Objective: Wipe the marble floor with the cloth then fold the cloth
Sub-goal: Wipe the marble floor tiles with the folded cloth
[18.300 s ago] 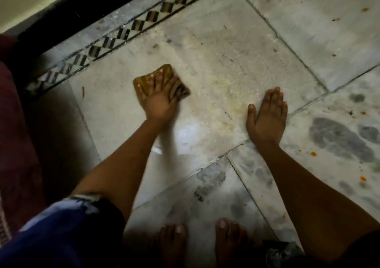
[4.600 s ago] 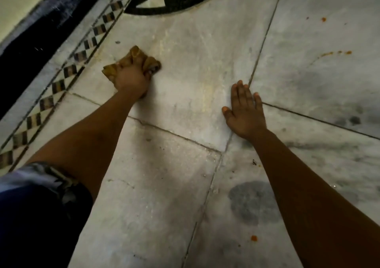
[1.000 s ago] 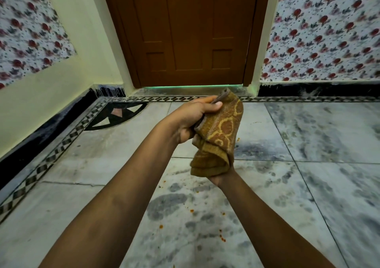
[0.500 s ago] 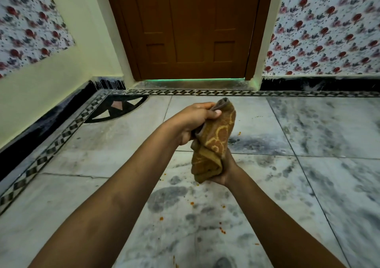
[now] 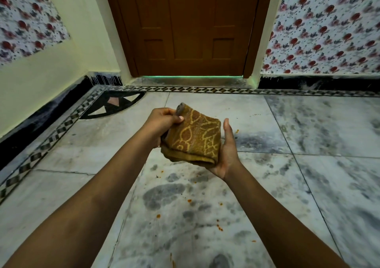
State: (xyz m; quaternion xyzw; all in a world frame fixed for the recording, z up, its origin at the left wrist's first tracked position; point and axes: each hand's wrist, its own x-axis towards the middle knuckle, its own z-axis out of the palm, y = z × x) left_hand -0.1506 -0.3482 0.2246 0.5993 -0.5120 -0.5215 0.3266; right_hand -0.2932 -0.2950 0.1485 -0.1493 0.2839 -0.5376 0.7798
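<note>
A person is holding a half-folded cloth (image 5: 193,138) above the marble floor (image 5: 308,185), left hand (image 5: 164,121) pinching its corner, right hand (image 5: 226,150) cupping beneath; squaring edges would help.

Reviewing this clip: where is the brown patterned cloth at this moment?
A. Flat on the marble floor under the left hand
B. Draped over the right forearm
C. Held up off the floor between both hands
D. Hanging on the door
C: the cloth sits in the open right hand while the left hand pinches its top corner, above the marble floor.
</note>
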